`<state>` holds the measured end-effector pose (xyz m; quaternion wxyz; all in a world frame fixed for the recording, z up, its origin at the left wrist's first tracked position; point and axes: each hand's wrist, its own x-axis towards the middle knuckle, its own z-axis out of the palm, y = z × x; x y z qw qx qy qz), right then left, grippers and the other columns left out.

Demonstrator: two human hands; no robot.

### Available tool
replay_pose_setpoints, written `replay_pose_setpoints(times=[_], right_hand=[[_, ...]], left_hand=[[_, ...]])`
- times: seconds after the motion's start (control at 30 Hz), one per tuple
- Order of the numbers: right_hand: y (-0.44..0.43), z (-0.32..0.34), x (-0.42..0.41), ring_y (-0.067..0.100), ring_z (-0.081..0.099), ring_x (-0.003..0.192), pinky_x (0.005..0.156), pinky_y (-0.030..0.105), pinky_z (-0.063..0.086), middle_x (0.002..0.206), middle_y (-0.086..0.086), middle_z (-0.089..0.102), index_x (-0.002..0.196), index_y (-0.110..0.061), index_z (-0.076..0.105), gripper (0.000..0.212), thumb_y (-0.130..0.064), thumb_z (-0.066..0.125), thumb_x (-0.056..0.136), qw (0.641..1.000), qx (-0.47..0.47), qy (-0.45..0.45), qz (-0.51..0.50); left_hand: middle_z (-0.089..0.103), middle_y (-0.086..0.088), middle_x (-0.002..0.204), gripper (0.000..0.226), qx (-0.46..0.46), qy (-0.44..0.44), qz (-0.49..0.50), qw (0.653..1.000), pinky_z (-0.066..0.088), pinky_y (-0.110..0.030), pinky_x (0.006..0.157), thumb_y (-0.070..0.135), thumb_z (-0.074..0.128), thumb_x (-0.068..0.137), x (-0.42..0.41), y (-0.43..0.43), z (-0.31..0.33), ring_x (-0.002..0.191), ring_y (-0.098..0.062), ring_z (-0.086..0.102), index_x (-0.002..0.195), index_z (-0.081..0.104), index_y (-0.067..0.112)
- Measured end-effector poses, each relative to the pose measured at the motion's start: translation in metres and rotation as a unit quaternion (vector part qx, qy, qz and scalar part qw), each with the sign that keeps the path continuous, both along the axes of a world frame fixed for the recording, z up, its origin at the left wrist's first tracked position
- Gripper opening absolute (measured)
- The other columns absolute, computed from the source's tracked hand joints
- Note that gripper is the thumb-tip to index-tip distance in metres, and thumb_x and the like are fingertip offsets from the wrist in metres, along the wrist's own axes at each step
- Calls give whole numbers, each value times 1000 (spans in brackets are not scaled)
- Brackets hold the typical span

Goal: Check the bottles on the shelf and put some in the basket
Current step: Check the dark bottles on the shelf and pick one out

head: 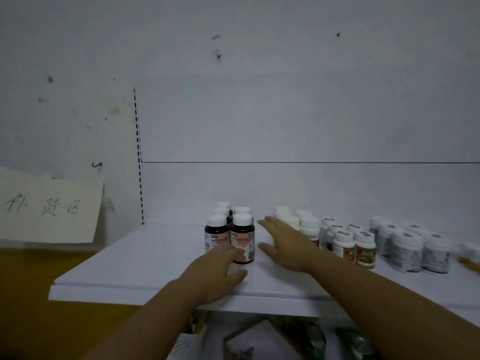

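Two hands: both reach over the front edge of the shelf (145, 258), bare forearms coming from below.
Left hand (215, 271): released, fingers fairly straight with the tips against the lower front of the front dark bottle (242, 240); the thumb is spread apart on the shelf.
Right hand (283, 242): released and flat, fingers straight, in the gap between the dark bottles (218, 229) and the white bottles (309, 227), holding nothing.
Dark bottles: upright in a tight cluster near the middle of the shelf, five white caps showing.
In the way: the right hand covers the lower part of the white bottles behind it.
Further right: small orange-label bottles (365, 248), then large jars (406, 253) with grey-blue labels, all upright.
Writing: a paper sign (49, 206) at the left bears handwritten characters that look like 补货区; print on the bottle labels is too blurred to read.
Backdrop: a pale wall (259, 74) with dark specks and a slotted post (139, 162).
Hard to make out: packets (298, 339) under the shelf are dim and blurred; a yellowish thing (470, 255) is cut off at the right edge.
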<state>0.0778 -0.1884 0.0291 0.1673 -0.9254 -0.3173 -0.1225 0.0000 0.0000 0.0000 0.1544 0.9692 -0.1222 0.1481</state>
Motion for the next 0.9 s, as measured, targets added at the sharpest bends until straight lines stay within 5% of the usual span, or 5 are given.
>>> replay_pose_setpoints(times=[0.2,0.37,0.7,0.83,0.9], right_hand=[[51,8,20,25,30,139,110,35,28,157,7,20,147,-23,22,57,-39,43,97,996,57,50,-41],[63,0,30,17,58,86,78,34,51,99,2,62,115,-19,45,26,-31,51,93,967,233,49,-88],[24,18,23,16,63,97,71,17,53,110,5,64,121,-14,57,33,-16,61,89,833,524,175,2],[4,22,9,16,66,93,67,18,52,99,3,72,106,-16,68,19,-18,58,90,802,549,232,37],[-2,19,5,14,66,91,67,19,51,94,2,73,97,-19,71,16,-23,57,91,806,542,232,41]], left_hand=[[55,15,123,37,-63,-22,-35,997,42,-20,91,45,47,88,24,21,-8,104,-2,50,124,47,38],[53,12,131,42,-130,-48,-57,989,41,-20,93,37,45,92,41,19,-12,111,-7,51,134,41,38],[47,10,130,40,-326,-150,-26,933,39,-21,98,24,50,92,36,-19,-7,117,-3,43,132,42,28],[53,7,125,32,-532,-77,-30,842,49,-16,87,28,47,93,29,-38,0,109,-5,54,125,46,32],[62,-5,117,28,-693,30,-44,719,53,-35,87,23,51,91,27,-44,6,104,-19,61,119,54,24]])
